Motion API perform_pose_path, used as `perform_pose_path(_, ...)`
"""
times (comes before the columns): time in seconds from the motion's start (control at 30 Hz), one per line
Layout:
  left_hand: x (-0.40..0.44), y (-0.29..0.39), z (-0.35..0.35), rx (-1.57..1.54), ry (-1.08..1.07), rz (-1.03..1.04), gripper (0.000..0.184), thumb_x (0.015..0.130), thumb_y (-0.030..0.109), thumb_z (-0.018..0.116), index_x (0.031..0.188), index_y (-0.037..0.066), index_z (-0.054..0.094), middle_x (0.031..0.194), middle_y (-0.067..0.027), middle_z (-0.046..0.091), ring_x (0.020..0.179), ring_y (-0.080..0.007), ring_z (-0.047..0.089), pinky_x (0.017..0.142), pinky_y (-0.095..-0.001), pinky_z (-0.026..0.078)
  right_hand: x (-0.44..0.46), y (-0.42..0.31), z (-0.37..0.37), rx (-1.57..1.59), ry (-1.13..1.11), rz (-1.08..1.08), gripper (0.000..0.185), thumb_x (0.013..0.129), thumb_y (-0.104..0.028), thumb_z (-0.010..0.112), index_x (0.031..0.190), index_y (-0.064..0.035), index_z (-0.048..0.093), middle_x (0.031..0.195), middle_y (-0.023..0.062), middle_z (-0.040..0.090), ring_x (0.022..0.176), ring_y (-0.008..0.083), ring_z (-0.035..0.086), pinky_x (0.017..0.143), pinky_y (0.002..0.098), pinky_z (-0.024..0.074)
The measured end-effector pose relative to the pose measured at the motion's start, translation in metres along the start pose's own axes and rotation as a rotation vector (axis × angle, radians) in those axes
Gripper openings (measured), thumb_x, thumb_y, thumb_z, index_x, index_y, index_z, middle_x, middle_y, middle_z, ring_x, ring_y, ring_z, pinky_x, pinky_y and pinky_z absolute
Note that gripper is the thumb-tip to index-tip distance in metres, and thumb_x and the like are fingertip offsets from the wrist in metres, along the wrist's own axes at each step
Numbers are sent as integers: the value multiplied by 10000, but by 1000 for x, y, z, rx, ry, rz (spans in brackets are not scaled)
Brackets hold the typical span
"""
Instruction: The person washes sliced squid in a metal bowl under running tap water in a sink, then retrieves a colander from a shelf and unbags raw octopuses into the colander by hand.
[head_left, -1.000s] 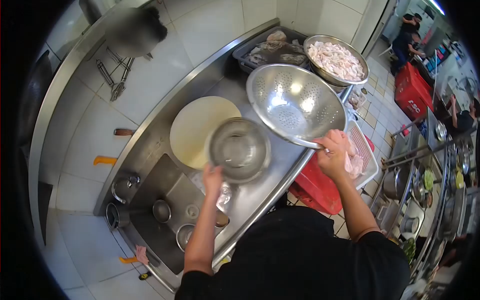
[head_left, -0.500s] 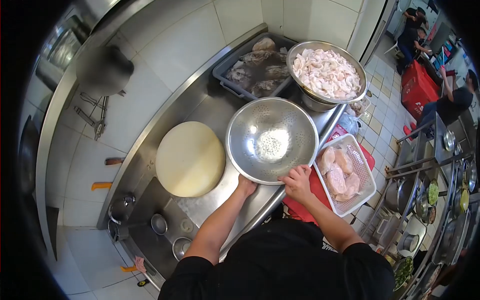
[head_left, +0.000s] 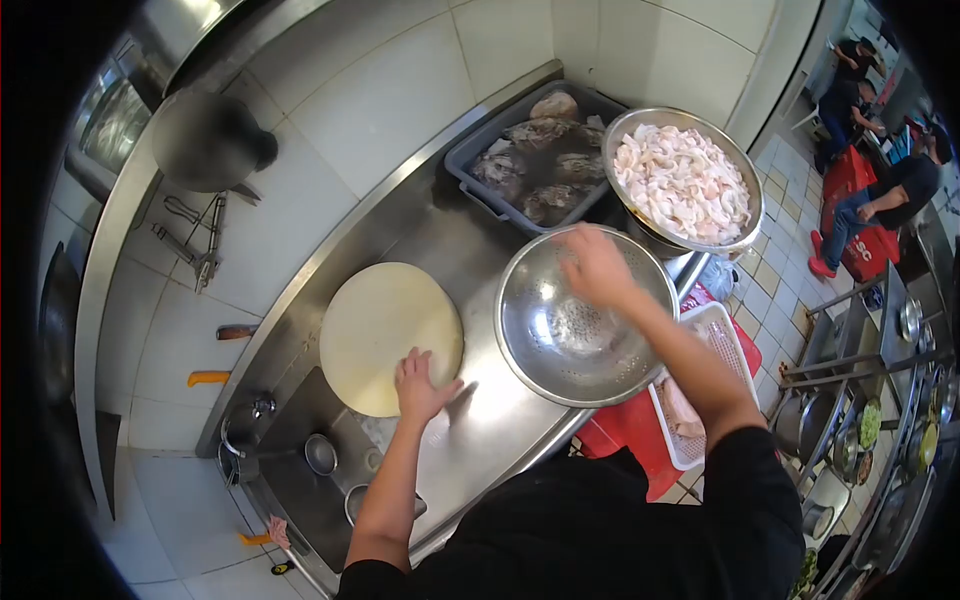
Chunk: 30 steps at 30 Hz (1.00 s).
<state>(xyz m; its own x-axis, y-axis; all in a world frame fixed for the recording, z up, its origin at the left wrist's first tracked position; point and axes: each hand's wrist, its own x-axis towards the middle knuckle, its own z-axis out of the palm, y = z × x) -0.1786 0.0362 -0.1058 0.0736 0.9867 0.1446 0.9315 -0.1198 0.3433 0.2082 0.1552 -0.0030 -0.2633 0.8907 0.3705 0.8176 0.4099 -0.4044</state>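
A round, pale cutting board (head_left: 385, 325) lies on the steel counter. My left hand (head_left: 424, 388) rests on its near right edge, fingers spread, holding nothing. Right of the board stands a perforated steel colander (head_left: 550, 345) with nothing inside it. My right hand (head_left: 598, 266) reaches across the colander, near its far rim, with thumb and fingers apart. Whether its fingertips touch the rim is hard to make out. Behind the colander, a steel bowl (head_left: 742, 237) is heaped with pale, sliced raw meat (head_left: 682, 182).
A grey tub (head_left: 480, 195) holds dark pieces in liquid. Below the counter's right edge sits a white basket (head_left: 745, 375) with raw meat. Small metal bowls (head_left: 321, 454) lie in the sink area at left. Knives hang on the wall. Several people, one a person in jeans (head_left: 890, 190), are at the back right.
My left hand has let go of the colander and moved left onto the board. My right hand has moved from the near rim toward the far rim. The view has shifted slightly.
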Motion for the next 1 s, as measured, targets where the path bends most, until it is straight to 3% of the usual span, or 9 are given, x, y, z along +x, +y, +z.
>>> perform_pose_path(0.1, -7, -20, 18, 141, -132, -40, 786, 743, 251, 828, 1439, 76, 507, 1547, -218, 404, 1378, -437, 406, 1152, -529, 331, 107, 58, 38, -94, -243, 126, 613, 802, -153, 670, 1386, -41, 520, 1325, 231, 573, 1242, 411, 547, 1012, 485, 496)
perform_pose_path(0.23, -6, -26, 24, 103, -208, -115, 832, 765, 256, 818, 1506, 146, 456, 1614, -168, 338, 1454, -432, 335, 1163, -615, 288, 169, 108, 95, -311, -599, 293, 637, 825, -142, 624, 1438, -39, 485, 1425, 192, 549, 1317, 402, 516, 1083, 555, 429)
perform_pose_path(0.33, -8, -23, 24, 122, -215, -120, 856, 777, 276, 815, 1536, 194, 429, 1630, -150, 322, 1471, -428, 312, 1163, -658, 258, 178, 123, 133, -574, -581, 255, 569, 886, -175, 594, 1437, -69, 501, 1384, 168, 594, 1326, 343, 527, 1032, 543, 454)
perform_pose_path(0.5, -8, -23, 27, 158, -222, -128, 843, 795, 277, 806, 1541, 192, 421, 1639, -142, 300, 1473, -417, 306, 1169, -646, 262, 194, 144, 163, -641, -399, 5, 387, 933, -192, 532, 1304, -91, 575, 1069, 116, 741, 1075, 320, 684, 927, 458, 497)
perform_pose_path(0.63, -6, -21, 24, 174, -225, -129, 837, 808, 285, 799, 1545, 188, 413, 1643, -136, 289, 1473, -411, 304, 1172, -639, 264, 192, 108, 110, -585, -123, -147, 251, 907, -171, 555, 1133, -68, 587, 916, 121, 760, 882, 354, 727, 888, 441, 509)
perform_pose_path(0.77, 7, -23, 19, 146, -246, -152, 878, 763, 308, 821, 1537, 172, 429, 1632, -154, 317, 1468, -423, 311, 1197, -592, 255, 182, 50, 30, -510, -28, -248, 189, 884, -122, 575, 1059, -52, 557, 894, 144, 746, 873, 336, 726, 835, 476, 512)
perform_pose_path(0.8, 10, -31, 20, 175, -168, -69, 810, 775, 342, 825, 1488, 136, 499, 1548, -183, 453, 1397, -410, 436, 1172, -529, 336, 174, 36, 12, -476, -6, -268, 186, 879, -110, 579, 1053, -49, 551, 887, 143, 744, 868, 329, 726, 819, 478, 513)
perform_pose_path(0.9, 46, -40, -12, -315, -331, -172, 609, 837, 288, 795, 1372, 74, 600, 1368, -206, 613, 1251, -388, 583, 1097, -495, 435, 139, 4, -32, -451, 17, -280, 172, 867, -96, 583, 1032, -59, 555, 850, 112, 727, 859, 302, 727, 776, 468, 519)
perform_pose_path(1.0, 83, 26, -48, -533, 105, -112, 490, 865, 315, 788, 1242, 25, 669, 1179, -201, 703, 1086, -374, 666, 1017, -426, 489, 89, -14, -55, -422, 23, -331, 217, 779, -110, 662, 979, -69, 588, 962, 115, 639, 881, 322, 679, 761, 453, 519)
